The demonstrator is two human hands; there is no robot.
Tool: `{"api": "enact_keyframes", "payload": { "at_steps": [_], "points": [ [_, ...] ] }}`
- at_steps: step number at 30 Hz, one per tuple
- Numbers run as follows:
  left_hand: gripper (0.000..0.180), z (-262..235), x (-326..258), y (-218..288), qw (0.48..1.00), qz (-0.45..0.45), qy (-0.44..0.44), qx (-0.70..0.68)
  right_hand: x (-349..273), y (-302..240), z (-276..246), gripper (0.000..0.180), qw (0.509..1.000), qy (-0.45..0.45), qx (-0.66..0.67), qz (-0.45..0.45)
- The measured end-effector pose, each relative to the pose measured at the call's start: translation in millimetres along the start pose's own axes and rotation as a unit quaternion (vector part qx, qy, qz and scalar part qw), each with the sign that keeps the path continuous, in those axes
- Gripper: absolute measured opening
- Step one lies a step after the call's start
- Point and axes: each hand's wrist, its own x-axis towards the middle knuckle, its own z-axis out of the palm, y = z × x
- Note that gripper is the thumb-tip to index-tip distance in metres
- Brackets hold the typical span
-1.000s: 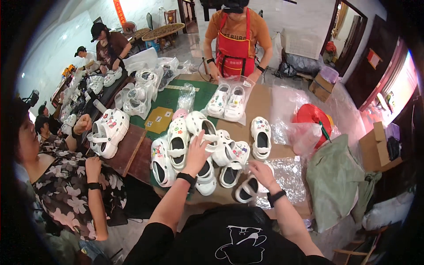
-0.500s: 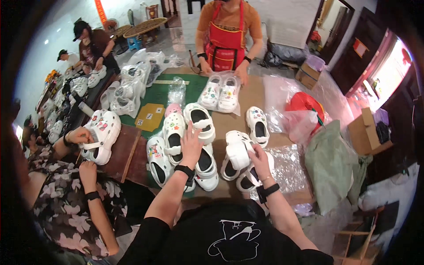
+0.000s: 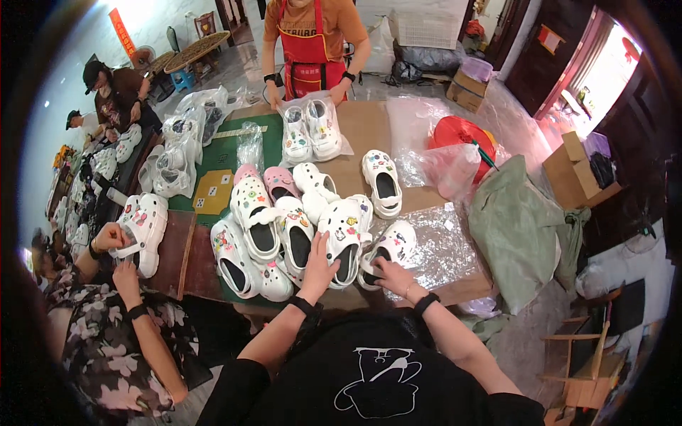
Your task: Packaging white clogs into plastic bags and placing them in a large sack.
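Left hand point(image 3: 321, 274) is lying against the left side of a white clog point(image 3: 342, 231), thumb by its heel opening — whether gripping or only steadying, cannot tell. Right hand point(image 3: 394, 277), apart from the left, is bending its fingers in at the opening of the right-hand clog point(image 3: 395, 232); firmness of hold unclear. Both clogs are sitting near the close edge of the table point(image 3: 371, 133), toes pointing away from the wearer.

Handling, as judged: holding by rim and side wall is looking safer than pressing on the toes, where charms point(image 3: 403, 245) are sitting and might be catching. Neighbours are crowding the left, so lifting straight up should be disturbing less than dragging.

Counts, left to right: two white clogs point(image 3: 145, 227) are standing before one co-worker in floral clothing point(image 3: 114, 366). One heap of bagged clogs point(image 3: 181, 150) — overlapping too much for counting. One yellow card point(image 3: 204, 190) is lying on one green mat point(image 3: 220, 155); one clear plastic roll point(image 3: 250, 145) beyond. Around the hands, at least eight loose white clogs are showing, handled two included; one pink clog point(image 3: 282, 183), plus a pink patch, perhaps a second. Two bagged clogs point(image 3: 310, 135) are lying before one red-aproned co-worker point(image 3: 312, 42). One green sack point(image 3: 518, 234) is slumping far right.
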Motion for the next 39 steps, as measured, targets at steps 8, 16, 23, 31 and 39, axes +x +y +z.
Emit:
{"api": "enact_keyframes", "payload": {
  "at_steps": [8,16,23,31,39],
  "points": [
    [0.060,-5.9,2.9,23.7,0.991,-0.045,0.080,-0.101,14.2,24.1,-68.0,0.030,0.979,0.114,0.163,-0.054],
    [0.050,90.3,7.1,65.3,0.992,-0.028,0.021,-0.124,-48.0,43.9,-171.7,0.028,0.976,0.162,0.124,-0.079],
    [0.060,207.9,13.2,51.7,0.964,-0.149,-0.101,-0.195,-95.5,116.5,-154.3,0.023,0.984,0.126,-0.034,-0.125],
    [0.056,240.4,-17.6,-7.6,0.927,-0.184,-0.233,-0.229,-119.4,142.5,-116.7,0.018,0.979,0.194,-0.028,-0.051],
    [0.043,168.4,-48.3,-5.4,0.953,-0.170,-0.216,-0.129,-65.4,129.9,-76.4,0.045,0.976,0.087,-0.128,0.150]
  ]
}}
